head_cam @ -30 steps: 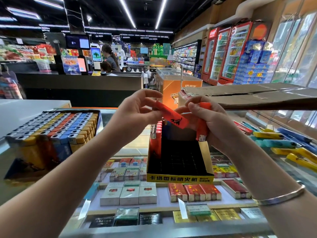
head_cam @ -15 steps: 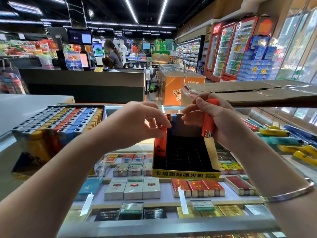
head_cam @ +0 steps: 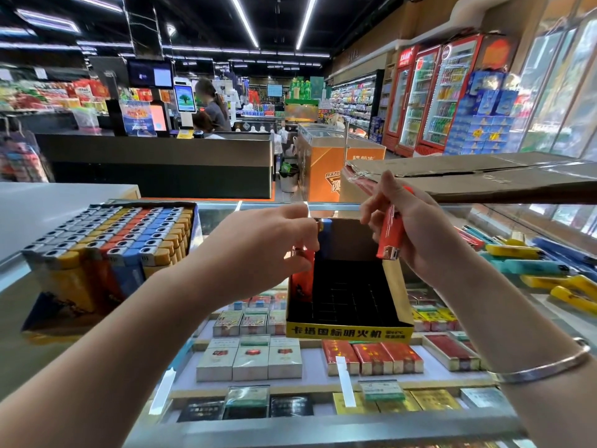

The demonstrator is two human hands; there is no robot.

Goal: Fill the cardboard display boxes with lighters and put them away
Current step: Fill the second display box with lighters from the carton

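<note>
A black and yellow cardboard display box (head_cam: 350, 330) stands on the glass counter, mostly empty, with a few lighters along its left side. My left hand (head_cam: 268, 250) pinches the top of an orange lighter (head_cam: 303, 279) standing upright in the box's left column. My right hand (head_cam: 416, 234) holds a second orange lighter (head_cam: 390, 234) upside down above the box's right wall, metal head pointing down. A full display box of lighters (head_cam: 106, 250) in grey, yellow, orange and blue sits on the counter to the left.
Loose yellow, teal, blue and red lighters (head_cam: 529, 266) lie on the glass at the right. A large brown carton (head_cam: 484, 179) stands behind the box. Cigarette packs (head_cam: 252, 357) fill the shelves under the glass. A checkout counter with a person is farther back.
My left hand carried the orange lighter down from mid-air and stood it upright in the box's left side. My right hand stayed above the box with its lighter.
</note>
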